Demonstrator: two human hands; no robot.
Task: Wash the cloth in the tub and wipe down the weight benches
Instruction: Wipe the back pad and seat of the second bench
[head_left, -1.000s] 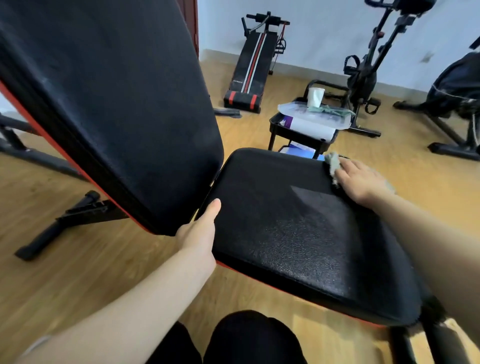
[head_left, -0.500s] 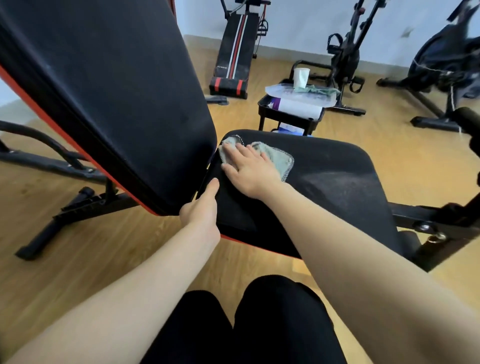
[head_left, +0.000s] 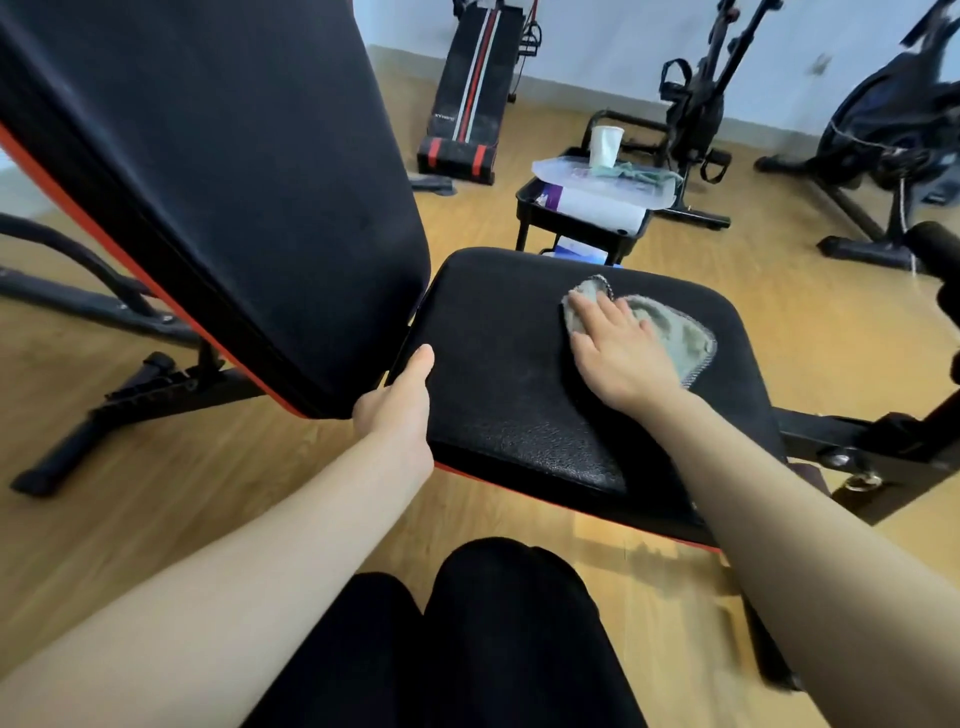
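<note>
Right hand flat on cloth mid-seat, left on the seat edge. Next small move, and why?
Probably sweep the right hand with the grey cloth toward the near edge of the seat pad. The cloth lies on the far half, the near half is uncovered, and the left hand braces the pad's edge.

- On the sit-up board (head_left: 470, 88) leaning at the far wall I can see a small white word printed sideways near its lower end, but the letters are too small and blurred for me to make out.
- The white and purple box (head_left: 587, 205) in the black cart (head_left: 571, 228) carries no print I can read from here.
- Nothing on the bench seat (head_left: 519, 364) under my hands, or on the paper cup (head_left: 605, 145), shows any lettering or number.
</note>
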